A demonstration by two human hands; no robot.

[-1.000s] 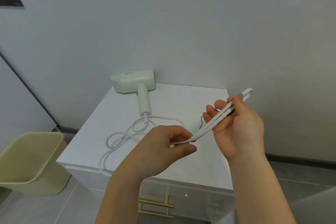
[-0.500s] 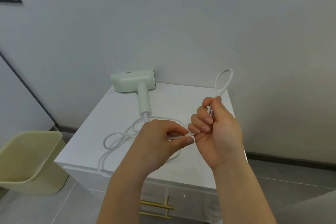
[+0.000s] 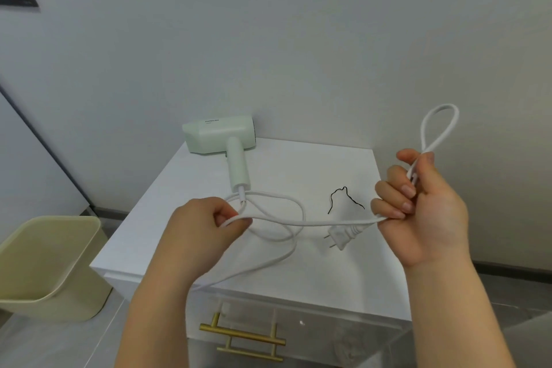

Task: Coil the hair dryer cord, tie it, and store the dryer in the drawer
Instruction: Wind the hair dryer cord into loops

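Observation:
A pale green hair dryer (image 3: pixel 221 136) lies on the white cabinet top (image 3: pixel 298 164), handle toward me. Its white cord (image 3: pixel 316 222) runs in loose loops over the top. My left hand (image 3: pixel 206 225) pinches the cord near the dryer's handle end. My right hand (image 3: pixel 424 212) grips a folded bundle of cord; a loop (image 3: pixel 437 128) sticks up above the fist and the plug (image 3: pixel 339 237) hangs just below it. A thin black twist tie (image 3: pixel 343 199) lies on the top between my hands. The closed drawer with a gold handle (image 3: pixel 242 337) is below.
A pale yellow waste bin (image 3: pixel 50 266) stands on the floor left of the cabinet. White walls close in behind and to the right of the cabinet. Grey tiled floor surrounds it.
My hands have moved apart, stretching a length of cord between them. The right hand moved right and up with its loop, and the plug and the black tie came into view.

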